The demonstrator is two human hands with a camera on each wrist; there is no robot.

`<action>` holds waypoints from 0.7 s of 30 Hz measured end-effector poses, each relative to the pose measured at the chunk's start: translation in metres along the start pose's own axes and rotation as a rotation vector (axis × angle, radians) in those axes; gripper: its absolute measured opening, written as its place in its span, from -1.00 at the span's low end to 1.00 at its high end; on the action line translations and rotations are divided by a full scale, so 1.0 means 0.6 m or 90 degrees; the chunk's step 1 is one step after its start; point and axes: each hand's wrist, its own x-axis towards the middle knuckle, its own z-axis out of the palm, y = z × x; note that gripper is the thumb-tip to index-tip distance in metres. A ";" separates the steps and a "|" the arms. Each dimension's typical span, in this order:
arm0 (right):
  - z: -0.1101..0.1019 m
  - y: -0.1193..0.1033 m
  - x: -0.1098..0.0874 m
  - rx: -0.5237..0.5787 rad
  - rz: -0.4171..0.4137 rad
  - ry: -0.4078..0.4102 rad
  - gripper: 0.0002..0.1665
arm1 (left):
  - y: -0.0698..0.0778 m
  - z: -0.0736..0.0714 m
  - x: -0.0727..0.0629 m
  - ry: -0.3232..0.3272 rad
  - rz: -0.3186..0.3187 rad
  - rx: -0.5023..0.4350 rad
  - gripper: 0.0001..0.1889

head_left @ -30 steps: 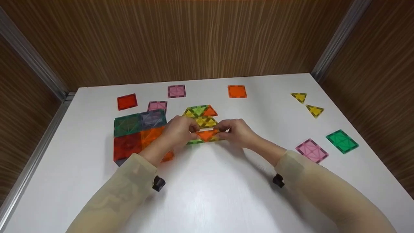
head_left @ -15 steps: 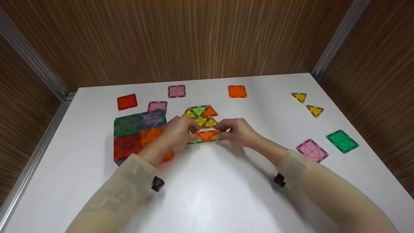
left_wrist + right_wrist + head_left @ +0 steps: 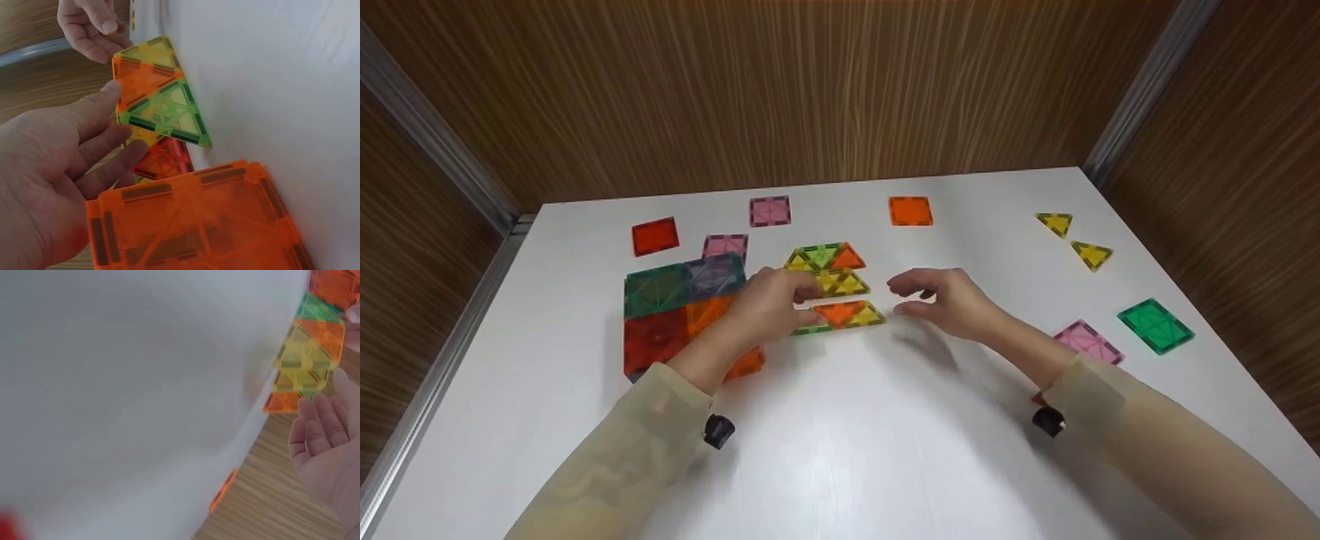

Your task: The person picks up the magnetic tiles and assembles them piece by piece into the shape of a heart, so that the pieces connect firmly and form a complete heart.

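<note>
In the head view, a front row of triangular magnetic tiles [image 3: 838, 313] stands at the table's middle: green, orange and yellow. Behind it come a yellow row [image 3: 844, 283] and a yellow, green and orange row [image 3: 823, 256]. My left hand [image 3: 769, 304] is at the rows' left end, its thumb tip right at the front row's upper edge. Its fingers reach behind, extended, beside the green triangle [image 3: 169, 112]. My right hand [image 3: 956, 304] is apart from the right end, thumb and fingers spread with nothing between them.
A box of square tiles [image 3: 656, 341] stands left, partly behind my left forearm. Flat squares lie around: red [image 3: 655, 236], pink [image 3: 769, 211], orange [image 3: 910, 211] and green [image 3: 1156, 326]. Two yellow triangles [image 3: 1091, 255] lie at the right. Wood-grain panels [image 3: 840, 90] enclose the table.
My right hand has let go of the front row's right end and moved right, uncovering the yellow triangle. My left hand stays nearly in place.
</note>
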 end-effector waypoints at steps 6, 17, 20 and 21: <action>-0.059 0.021 -0.078 -0.104 -0.006 0.007 -0.40 | 0.039 0.014 -0.009 0.036 0.119 0.097 -0.45; -0.122 0.056 -0.235 -0.201 0.014 0.002 -0.36 | 0.150 0.125 -0.011 -0.083 0.322 0.360 -0.26; -0.126 0.061 -0.264 -0.216 0.015 -0.003 -0.44 | 0.175 0.168 -0.004 -0.144 0.363 0.397 -0.24; -0.128 0.062 -0.273 -0.222 0.019 -0.004 -0.46 | 0.183 0.183 -0.001 -0.161 0.376 0.406 -0.23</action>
